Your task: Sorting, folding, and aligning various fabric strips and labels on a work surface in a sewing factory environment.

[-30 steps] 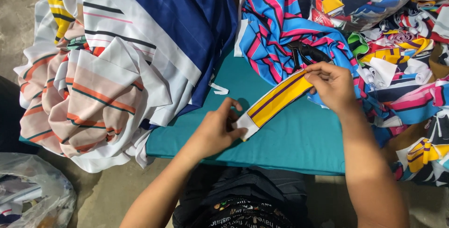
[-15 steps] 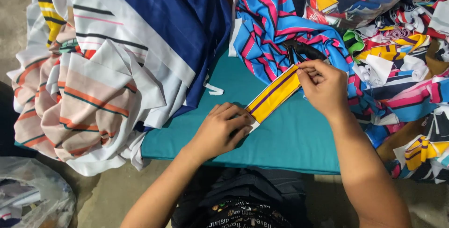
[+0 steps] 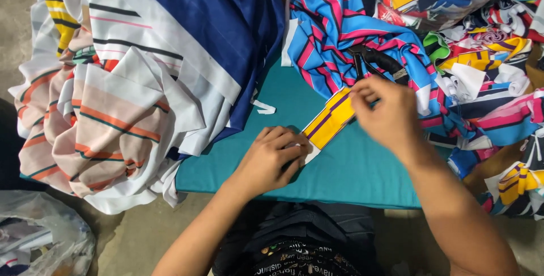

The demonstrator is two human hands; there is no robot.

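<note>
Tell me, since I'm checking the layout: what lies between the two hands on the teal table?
In the head view, the yellow fabric strip with purple stripes spans from left hand to right hand.

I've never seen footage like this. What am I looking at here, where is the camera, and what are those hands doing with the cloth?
There is no machine here: a person works with bare hands, and the one camera sits on their head, looking down. The surface is a teal table heaped with cloth. On one side lies a large pile of white, peach and navy striped fabric; on the other, bright blue-and-pink striped fabric and many mixed coloured pieces. Dark scissors rest on the blue-and-pink cloth. The left hand presses down one end of a yellow strip with a purple stripe, while the right hand, blurred, grips its other end.
</note>
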